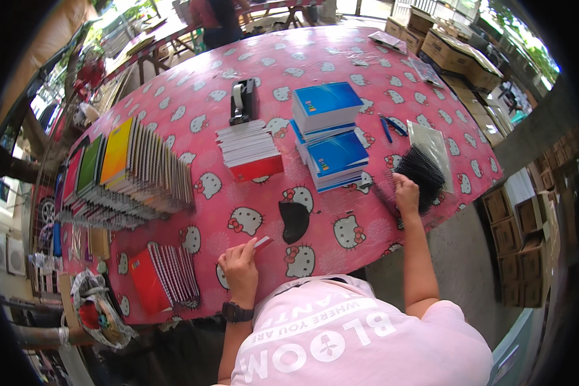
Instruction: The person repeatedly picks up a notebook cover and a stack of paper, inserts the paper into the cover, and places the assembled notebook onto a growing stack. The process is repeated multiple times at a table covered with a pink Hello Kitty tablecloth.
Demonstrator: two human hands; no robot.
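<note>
My left hand [239,265], a dark watch on its wrist, is closed on a thin red-covered notebook [262,244] seen nearly edge-on at the table's near edge. At the right, my right hand [406,195] reaches to a pile of black spiral binding coils [422,174]. Its fingers are pinched on a black coil [384,198] beside the pile. The pile lies partly over a clear plastic sheet [436,143]. Between my hands rests a black curved flat piece [294,222]. Farther off sits a stack of unbound white booklets with a red cover [256,168].
Blue-covered book stacks [331,103] stand mid-table, near a black tape dispenser [242,103] and blue-handled pliers [392,127]. Spiral notebooks [119,154] line the left, with red ones [151,276] nearer me. Cardboard boxes [453,55] and another person [213,22] are beyond the table [328,257].
</note>
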